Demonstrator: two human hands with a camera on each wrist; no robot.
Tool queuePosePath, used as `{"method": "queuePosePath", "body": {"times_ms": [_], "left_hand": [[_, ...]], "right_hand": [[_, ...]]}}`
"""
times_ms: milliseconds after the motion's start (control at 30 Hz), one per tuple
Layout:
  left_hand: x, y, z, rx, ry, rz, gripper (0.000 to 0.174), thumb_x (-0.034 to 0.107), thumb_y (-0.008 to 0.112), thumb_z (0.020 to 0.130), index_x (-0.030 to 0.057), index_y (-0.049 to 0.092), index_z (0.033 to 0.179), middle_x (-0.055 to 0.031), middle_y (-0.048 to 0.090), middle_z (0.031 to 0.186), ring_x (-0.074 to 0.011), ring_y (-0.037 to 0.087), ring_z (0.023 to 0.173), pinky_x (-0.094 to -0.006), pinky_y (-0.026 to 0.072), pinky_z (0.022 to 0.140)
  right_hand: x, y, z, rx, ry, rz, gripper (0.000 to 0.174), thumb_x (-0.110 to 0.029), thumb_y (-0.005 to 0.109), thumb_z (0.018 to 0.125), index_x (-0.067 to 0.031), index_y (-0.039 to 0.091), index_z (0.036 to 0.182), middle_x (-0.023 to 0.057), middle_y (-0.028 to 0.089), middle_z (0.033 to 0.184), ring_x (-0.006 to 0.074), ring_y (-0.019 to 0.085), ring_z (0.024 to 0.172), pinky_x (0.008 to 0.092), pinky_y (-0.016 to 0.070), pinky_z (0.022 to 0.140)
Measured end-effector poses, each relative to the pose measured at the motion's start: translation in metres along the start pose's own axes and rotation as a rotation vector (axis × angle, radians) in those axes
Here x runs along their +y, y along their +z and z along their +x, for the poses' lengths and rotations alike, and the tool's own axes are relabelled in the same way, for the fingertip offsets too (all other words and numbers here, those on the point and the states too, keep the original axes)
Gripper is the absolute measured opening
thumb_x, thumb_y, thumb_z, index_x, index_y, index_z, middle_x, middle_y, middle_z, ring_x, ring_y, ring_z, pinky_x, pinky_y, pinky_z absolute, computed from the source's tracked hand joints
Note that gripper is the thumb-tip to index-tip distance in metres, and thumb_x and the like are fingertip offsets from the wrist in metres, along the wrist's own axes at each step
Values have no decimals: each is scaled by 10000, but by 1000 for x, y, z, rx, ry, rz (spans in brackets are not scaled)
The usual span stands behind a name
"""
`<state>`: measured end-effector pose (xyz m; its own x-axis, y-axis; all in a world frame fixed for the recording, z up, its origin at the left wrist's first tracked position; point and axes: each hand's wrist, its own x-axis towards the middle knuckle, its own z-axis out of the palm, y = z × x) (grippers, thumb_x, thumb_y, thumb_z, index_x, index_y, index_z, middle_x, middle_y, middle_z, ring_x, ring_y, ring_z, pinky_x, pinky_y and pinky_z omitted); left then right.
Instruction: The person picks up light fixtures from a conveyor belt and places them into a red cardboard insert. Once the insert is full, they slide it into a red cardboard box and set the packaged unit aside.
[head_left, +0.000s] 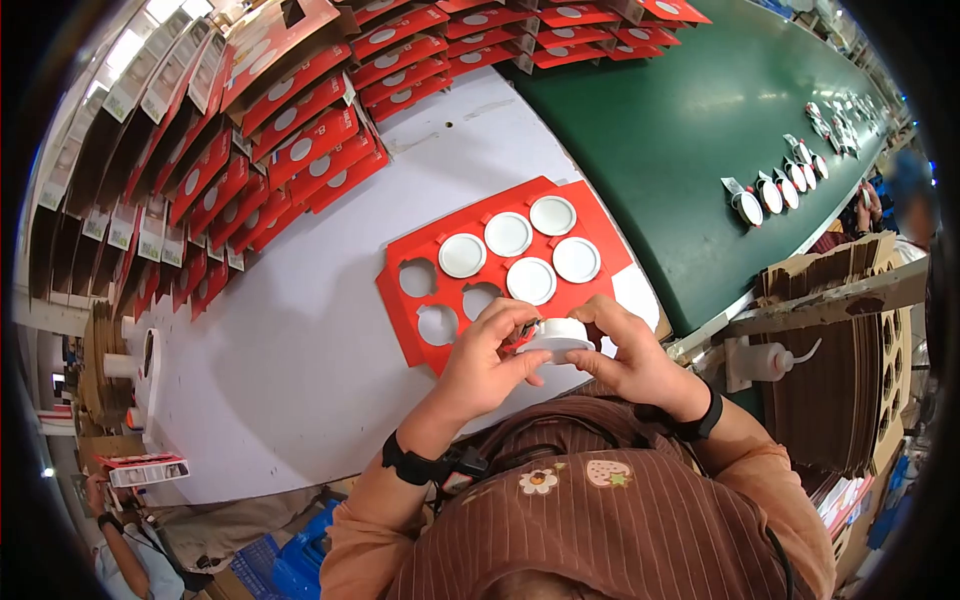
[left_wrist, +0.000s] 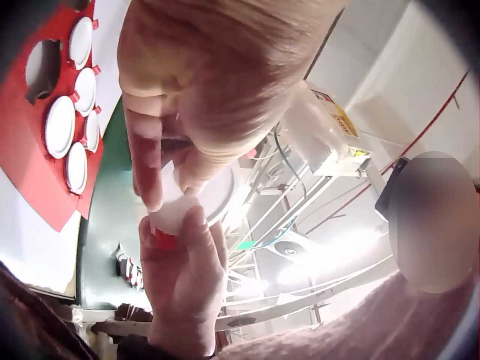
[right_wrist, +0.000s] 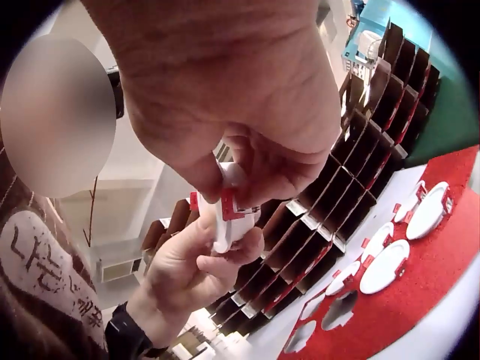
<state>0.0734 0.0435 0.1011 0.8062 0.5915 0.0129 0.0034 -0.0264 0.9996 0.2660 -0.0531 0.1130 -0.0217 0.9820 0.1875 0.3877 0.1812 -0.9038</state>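
Currently, the left hand (head_left: 482, 362) and right hand (head_left: 634, 355) pinch a round white plastic fitting (head_left: 560, 338) with a broad rim between them. Ahead of the left hand, farther from the right, lie empty round cut-outs (head_left: 437, 325) in a red cardboard sheet (head_left: 448, 290).

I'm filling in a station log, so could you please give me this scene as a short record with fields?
left hand: grips held disc, left side
right hand: grips the same disc, right side
red panel: on white table
discs on panel: five in view
uncovered holes: three in view
green table: adjoins the white one; bears white pieces
red cartons: stacked, beyond and left of the panel
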Motion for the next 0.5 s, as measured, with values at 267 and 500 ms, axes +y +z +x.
{"method": "queuePosePath", "body": {"times_ms": [267,500], "left_hand": [[-11,-10,-11,31,-138,-143,509,76,751,774,47,519,1226,-69,465,1262,-171,541,1006,-279,542,723],[-8,-31,-12,-122,-72,88,634,90,741,774,68,455,1339,-109,316,1448,-188,483,1208,-275,541,801]], "right_hand": [[-2,2,7,-92,178,160,336,-71,674,852,5,535,1149,78,601,853,122,585,702,257,476,587],[3,6,9,-150,298,342,356,-37,635,883,33,488,1200,55,610,958,88,575,783,243,493,659]]}}
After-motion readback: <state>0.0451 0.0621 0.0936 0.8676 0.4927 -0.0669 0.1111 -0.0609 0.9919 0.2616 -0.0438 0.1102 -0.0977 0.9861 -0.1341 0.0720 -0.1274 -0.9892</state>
